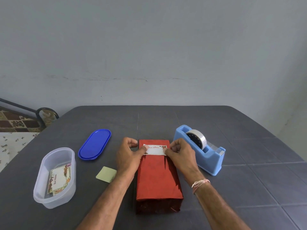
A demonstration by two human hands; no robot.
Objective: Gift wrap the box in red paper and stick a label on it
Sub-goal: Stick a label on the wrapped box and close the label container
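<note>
Head view: the box (157, 178), wrapped in red paper, lies lengthwise in the middle of the table (240, 188), and the label (155, 150) sits across the far end of its top face. My left hand (127, 155) pinches the label's left end, thumb on top. My right hand (181, 153) pinches the right end between thumb and fingertips.

To do this well, I judge I should square the label to the box's far edge, set one end down, smooth across with a thumb so no crease forms, then press the corners.

My thumbs cover both ends, so I cannot tell whether the label is stuck or only resting. The box's far face is out of sight. The pale green slip (106, 174) by my left forearm may be backing paper, but I can't be sure.
</note>
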